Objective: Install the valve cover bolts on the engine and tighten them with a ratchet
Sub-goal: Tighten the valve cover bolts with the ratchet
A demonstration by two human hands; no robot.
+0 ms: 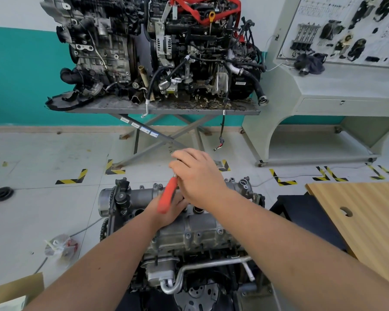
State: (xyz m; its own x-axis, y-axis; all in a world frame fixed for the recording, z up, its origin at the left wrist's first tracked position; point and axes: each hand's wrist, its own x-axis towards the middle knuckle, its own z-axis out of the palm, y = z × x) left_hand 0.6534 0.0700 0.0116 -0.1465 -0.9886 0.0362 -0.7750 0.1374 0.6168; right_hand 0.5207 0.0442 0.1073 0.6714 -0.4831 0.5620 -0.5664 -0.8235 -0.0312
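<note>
A grey engine with its valve cover (195,230) stands low in the middle of the head view. Several bolts (220,231) sit along the cover's near edge. My left hand (169,209) rests on the cover's top and grips the red handle of the ratchet (167,195), which slants up to the right. My right hand (198,176) is above it, fingers curled over the ratchet's upper end. The ratchet head and the bolt under it are hidden by my right hand.
A wooden table (368,221) stands at the right. Two larger engines sit on a grey scissor stand (166,108) against the far wall. A white display bench (346,86) is at the back right. A cardboard box (11,292) and a plastic bag (58,245) lie at the left.
</note>
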